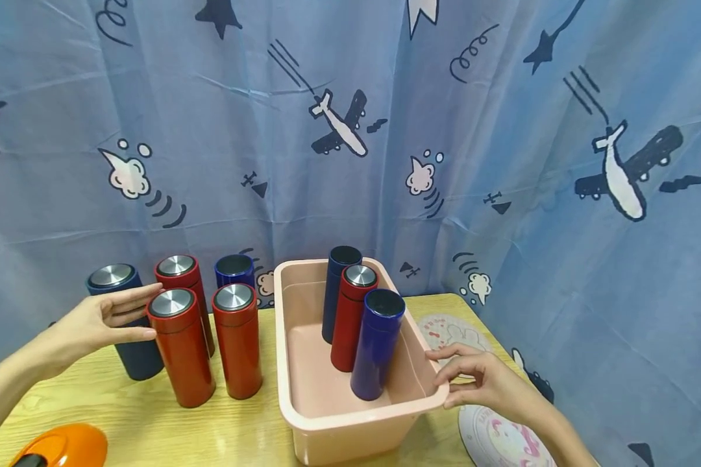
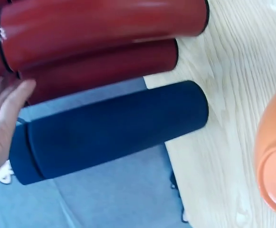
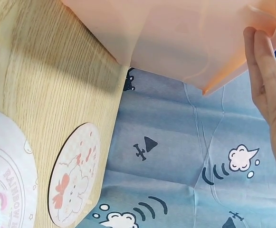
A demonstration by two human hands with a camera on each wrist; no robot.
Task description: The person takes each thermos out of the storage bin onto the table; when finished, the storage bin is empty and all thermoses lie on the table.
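My left hand (image 1: 108,318) reaches toward the front red thermos (image 1: 187,363), fingers extended and thumb apart, fingertips right at its upper side. Behind the hand stands a dark blue thermos (image 1: 140,357) with a silver lid, also large in the left wrist view (image 2: 118,128). Two more red thermoses (image 1: 239,353) and a blue one (image 1: 235,275) stand close by. On the right, my right hand (image 1: 491,383) holds the rim of a pink plastic bin (image 1: 321,447). Inside, a dark blue thermos (image 1: 332,305), a red thermos (image 1: 348,331) and a blue thermos (image 1: 376,353) stand in a slanting row.
An orange object (image 1: 76,444) with a rounded shell lies at the table's front left. Two round printed mats (image 1: 502,441) lie on the wooden table (image 1: 239,434) right of the bin. A blue patterned curtain (image 1: 350,188) hangs behind and along the right side.
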